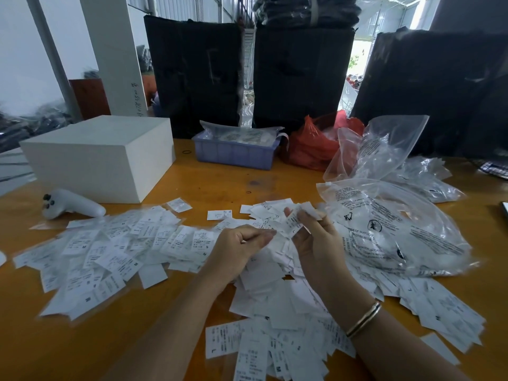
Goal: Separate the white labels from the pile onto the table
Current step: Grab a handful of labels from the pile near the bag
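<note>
Right fingers: the right hand [316, 237] is raised just above the pile, its fingers [305, 215] and thumb curled round a small bunch of white labels [292, 222], pinching them near their lower ends so the tops fan upward.
Left fingers: the left hand [239, 248] lies close beside it, palm down over the pile, fingers [264, 235] drawn together and reaching toward the held bunch; whether they already pinch a label I cannot tell.
Handling: the labels look like thin paper or film slips, very light, limp and slick, likely to cling together or slide apart in a stack. My judgement is that a fingertip pinch at one corner or short edge, peeling a single slip off the bunch, suits them best; a loose grip would probably drop several at once.
Looks: small white rectangles with fine black print, some with a size letter such as M, S or L at one end.
Pile: the unsorted heap [275, 292] sits under and in front of both hands, running toward the near edge.
Separated labels: a wide spread [110, 251] lies flat to the left on the orange-brown worktop [220, 185].
Right side: printed clear plastic bags [390, 229] rest touching the heap.
Farther out: a white box [99, 158], a white handheld controller [71, 203], a blue tray [236, 152] and a red bag [310, 144].
</note>
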Available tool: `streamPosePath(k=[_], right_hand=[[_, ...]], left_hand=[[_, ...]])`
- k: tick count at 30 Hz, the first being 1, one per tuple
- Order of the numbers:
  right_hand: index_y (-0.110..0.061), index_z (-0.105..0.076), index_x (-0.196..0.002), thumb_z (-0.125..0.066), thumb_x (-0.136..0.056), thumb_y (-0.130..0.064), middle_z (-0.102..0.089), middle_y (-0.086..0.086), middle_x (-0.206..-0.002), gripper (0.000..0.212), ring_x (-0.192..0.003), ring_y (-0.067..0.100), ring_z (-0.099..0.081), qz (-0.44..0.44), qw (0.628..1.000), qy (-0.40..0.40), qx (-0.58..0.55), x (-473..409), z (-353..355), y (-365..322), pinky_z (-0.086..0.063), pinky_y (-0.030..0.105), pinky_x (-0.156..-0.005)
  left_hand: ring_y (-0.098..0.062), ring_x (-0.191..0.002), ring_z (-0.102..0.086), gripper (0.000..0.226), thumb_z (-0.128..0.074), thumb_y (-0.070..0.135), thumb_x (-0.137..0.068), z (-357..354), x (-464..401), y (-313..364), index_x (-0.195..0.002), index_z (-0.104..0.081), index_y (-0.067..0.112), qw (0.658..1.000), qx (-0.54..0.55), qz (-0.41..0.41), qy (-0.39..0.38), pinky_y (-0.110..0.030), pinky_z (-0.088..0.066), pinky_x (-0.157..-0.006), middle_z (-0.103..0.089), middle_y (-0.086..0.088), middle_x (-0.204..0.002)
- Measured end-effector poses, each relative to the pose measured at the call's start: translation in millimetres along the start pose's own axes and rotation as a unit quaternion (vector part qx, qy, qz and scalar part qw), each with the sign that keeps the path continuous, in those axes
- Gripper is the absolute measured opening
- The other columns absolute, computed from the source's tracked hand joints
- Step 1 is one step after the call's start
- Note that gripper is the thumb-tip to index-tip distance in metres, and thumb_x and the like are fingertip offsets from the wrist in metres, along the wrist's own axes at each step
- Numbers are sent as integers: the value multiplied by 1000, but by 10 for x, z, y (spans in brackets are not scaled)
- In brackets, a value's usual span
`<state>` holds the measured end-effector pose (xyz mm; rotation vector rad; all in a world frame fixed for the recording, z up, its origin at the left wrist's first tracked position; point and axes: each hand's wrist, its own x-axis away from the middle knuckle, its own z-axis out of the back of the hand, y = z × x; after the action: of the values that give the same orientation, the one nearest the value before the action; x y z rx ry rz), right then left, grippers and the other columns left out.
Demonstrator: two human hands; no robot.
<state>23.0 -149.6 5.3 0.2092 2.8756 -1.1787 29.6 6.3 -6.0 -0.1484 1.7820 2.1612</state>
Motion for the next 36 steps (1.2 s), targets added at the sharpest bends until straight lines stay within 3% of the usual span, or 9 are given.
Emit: streamPosePath(k=[4,11,16,19,21,26,31,34,36], right_hand=[[-10,-58,-88,-66,-73,-10,-70,6,-89,17,-94,20,-64,-3,1000,11,11,19,-35,50,-48,33,-94],[-12,-66,-94,-71,-70,-17,-72,9,-100,25,-93,18,-69,-7,998,-6,54,42,-43,150,-54,23,-73],[-8,-57,-118,-73,-81,-21,-65,19,-95,43,-93,26,-68,-15,972,15,233,37,29,186,-54,29,-76],[-17,-67,-83,-71,-82,-23,-64,11,-78,8,-75,26,-65,-2,954,-5,300,59,14,145,-53,29,-66],[-19,-67,-71,-70,-83,-23,-68,3,-72,13,-69,17,-65,14,952,-7,305,66,29,118,-53,23,-60],[-19,-65,-70,-68,-85,-17,-65,-10,-59,15,-54,0,-60,36,957,4,288,65,69,34,-46,11,-50],[-24,-71,-78,-69,-84,-24,-66,-8,-68,6,-62,4,-60,37,940,-9,338,59,92,54,-47,20,-60],[-11,-65,-107,-70,-83,-30,-60,1,-73,31,-66,11,-53,40,933,4,358,55,92,61,-43,27,-65],[-15,-67,-92,-69,-83,-27,-60,0,-70,15,-61,11,-52,66,933,5,354,59,77,47,-44,24,-59]], left_hand=[[18,-84,-59,9,-66,42,-78,-13,1,9,-83,-72,39,1000,-4,12,-4,3,-39,-64,-67,35,-78],[7,-65,-60,12,-64,46,-76,-30,20,21,-74,-70,36,1000,-2,18,11,-5,-42,-54,-67,27,-69],[14,-75,-62,6,-66,30,-86,15,0,12,-83,-71,32,998,17,31,52,0,-42,-60,-68,29,-73],[17,-75,-60,11,-65,28,-87,23,3,11,-78,-70,32,998,7,25,55,3,-39,-61,-68,29,-71],[17,-75,-59,10,-65,29,-87,16,3,9,-80,-72,29,998,10,26,55,3,-39,-61,-68,28,-71],[15,-78,-60,8,-65,31,-87,23,-10,3,-85,-72,31,997,15,28,65,1,-42,-65,-68,32,-78],[4,-75,-64,12,-64,26,-89,26,4,9,-82,-70,34,998,12,35,54,-6,-48,-65,-71,20,-78],[0,-72,-66,10,-65,23,-88,32,7,25,-84,-71,30,997,48,45,48,-8,-48,-63,-73,14,-77],[-2,-71,-68,7,-66,24,-86,35,10,36,-84,-72,26,995,68,55,44,-8,-48,-62,-74,9,-76]])
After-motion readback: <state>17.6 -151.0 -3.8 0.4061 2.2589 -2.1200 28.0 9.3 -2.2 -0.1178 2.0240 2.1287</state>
